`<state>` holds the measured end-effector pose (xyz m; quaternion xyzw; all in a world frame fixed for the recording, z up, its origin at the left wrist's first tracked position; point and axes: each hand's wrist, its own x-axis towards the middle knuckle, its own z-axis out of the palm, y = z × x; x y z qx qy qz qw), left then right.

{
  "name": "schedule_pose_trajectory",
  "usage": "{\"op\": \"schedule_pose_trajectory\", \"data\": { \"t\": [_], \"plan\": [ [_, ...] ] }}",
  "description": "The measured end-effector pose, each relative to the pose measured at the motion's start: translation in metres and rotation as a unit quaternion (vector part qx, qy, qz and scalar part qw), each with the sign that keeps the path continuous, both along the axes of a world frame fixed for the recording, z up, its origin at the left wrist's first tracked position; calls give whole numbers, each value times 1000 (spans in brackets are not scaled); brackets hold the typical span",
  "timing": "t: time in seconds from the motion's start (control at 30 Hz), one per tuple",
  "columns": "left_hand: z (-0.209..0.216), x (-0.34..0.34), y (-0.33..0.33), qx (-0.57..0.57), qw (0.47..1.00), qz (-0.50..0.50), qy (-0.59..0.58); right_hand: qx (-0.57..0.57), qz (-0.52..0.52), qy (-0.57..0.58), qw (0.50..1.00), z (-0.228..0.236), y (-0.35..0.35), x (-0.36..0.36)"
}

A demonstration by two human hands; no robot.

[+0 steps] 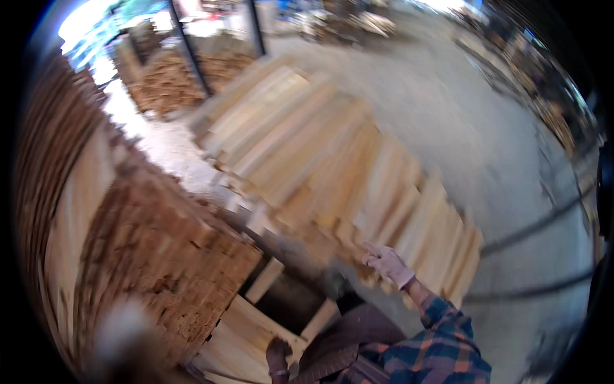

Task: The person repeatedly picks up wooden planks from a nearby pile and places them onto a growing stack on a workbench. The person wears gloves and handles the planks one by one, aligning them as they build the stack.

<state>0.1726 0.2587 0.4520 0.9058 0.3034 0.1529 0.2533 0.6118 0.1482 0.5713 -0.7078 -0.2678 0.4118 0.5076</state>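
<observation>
My right hand [387,264], in a pale glove, reaches out to the near edge of a wide stack of light wooden planks [320,147]. Its fingers look stretched and parted, with nothing visible between them. Blur hides whether the fingertips touch the plank ends. Low in the picture, my left hand [278,356] is a dark shape above pale boards [240,345]. Its fingers are too shaded and smeared to make out, and so is anything in them.
A tall stack of rough brown boards [166,269] rises close on the left. Wood piles [169,80] stand by dark posts at the back left. Concrete floor [435,96] stretches behind and right of the planks. Dark bands [537,230] cross the floor at the right.
</observation>
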Motion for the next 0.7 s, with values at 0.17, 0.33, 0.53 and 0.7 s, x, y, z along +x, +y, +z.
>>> {"op": "schedule_pose_trajectory", "data": {
  "t": [0.17, 0.33, 0.53, 0.7],
  "plan": [
    [-57, -8, 2, -569, 792, 170, -139, -323, 99, -135, 932, -78, -166, -80],
    [10, 81, -36, -602, 750, 248, -114, -363, 36, -114, 924, -121, -264, -100],
    [-43, 184, -88, -534, 806, 255, -18, -324, -137, 6, 936, -198, -332, -59],
    [-103, 308, -106, -487, 831, 265, -47, -109, -418, 345, 833, -273, -355, -34]
  ]
}}
